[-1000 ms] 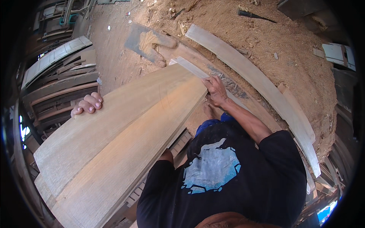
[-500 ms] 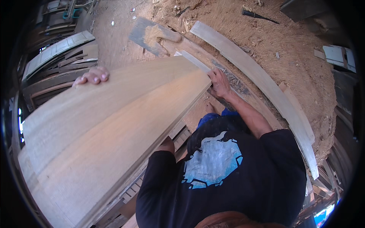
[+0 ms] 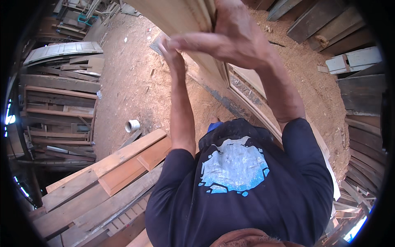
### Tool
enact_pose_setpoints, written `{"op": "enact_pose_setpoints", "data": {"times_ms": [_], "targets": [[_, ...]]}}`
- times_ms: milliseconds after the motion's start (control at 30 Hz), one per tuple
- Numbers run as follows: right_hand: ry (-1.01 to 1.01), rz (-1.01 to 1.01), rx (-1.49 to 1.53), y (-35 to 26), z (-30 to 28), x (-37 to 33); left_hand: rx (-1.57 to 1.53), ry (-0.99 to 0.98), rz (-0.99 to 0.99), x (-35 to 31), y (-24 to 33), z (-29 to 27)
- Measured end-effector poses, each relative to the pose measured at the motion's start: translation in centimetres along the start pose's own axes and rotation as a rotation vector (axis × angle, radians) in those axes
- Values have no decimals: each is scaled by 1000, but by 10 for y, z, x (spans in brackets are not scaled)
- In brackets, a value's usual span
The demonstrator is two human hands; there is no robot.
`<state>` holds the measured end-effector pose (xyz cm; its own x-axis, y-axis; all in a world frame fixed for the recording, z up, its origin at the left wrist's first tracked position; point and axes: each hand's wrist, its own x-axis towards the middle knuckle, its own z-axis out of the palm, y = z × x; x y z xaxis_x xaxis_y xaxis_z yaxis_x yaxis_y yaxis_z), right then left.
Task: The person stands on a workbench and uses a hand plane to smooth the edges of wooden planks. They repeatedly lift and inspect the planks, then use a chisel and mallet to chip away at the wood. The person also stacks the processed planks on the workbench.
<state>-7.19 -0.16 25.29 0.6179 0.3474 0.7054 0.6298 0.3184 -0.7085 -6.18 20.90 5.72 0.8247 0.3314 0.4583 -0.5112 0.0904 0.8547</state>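
A wide pale wooden panel [image 3: 177,18] stands on edge in front of me, tilted, its far end out of view at the top. My right hand [image 3: 242,39] is on its near edge; the thumb stretches left across the face, while the other fingers are partly cut off by the frame. Low on the panel's left side is my left hand [image 3: 170,53], its fingers extended and slightly blurred, next to the right thumb's tip. A framed edge with moulding [image 3: 247,101] runs down toward my right side. Behind the panel lies a long plank [image 3: 216,92].
Stacked boards [image 3: 103,177] lie at the near left, with a white cup-like container [image 3: 132,125] beyond them. Old timber and a white panelled door [image 3: 68,52] are piled at the left. More boards [image 3: 325,24] lean at the far right. Sawdust [image 3: 321,82] covers the ground.
The panel has gone from lying broad and flat across the left to standing on edge farther forward. Both hands have moved forward and closer together, uncovering the stacked boards at the near left.
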Motion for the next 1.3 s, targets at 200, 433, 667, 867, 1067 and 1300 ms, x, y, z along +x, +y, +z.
{"op": "enact_pose_setpoints", "data": {"times_ms": [200, 433, 667, 867, 1067, 1300], "targets": [[2, 190, -69, -12, 3, -3, -525, 222, -1158, -183, -162, -6], [15, -165, -298, 5, 23, -14, -484, 436, -1083, -190, -156, 8], [-78, -184, -190, 2, 56, -23, -612, 411, -864, -175, -130, 14], [-8, -184, -136, 2, 61, -21, -574, 428, -955, -184, -138, 9], [-21, -164, -335, -4, 48, -14, -500, 451, -1031, -199, -146, -4], [50, -255, -332, 8, 39, -16, -389, 394, -1029, -199, -149, -2]]}}
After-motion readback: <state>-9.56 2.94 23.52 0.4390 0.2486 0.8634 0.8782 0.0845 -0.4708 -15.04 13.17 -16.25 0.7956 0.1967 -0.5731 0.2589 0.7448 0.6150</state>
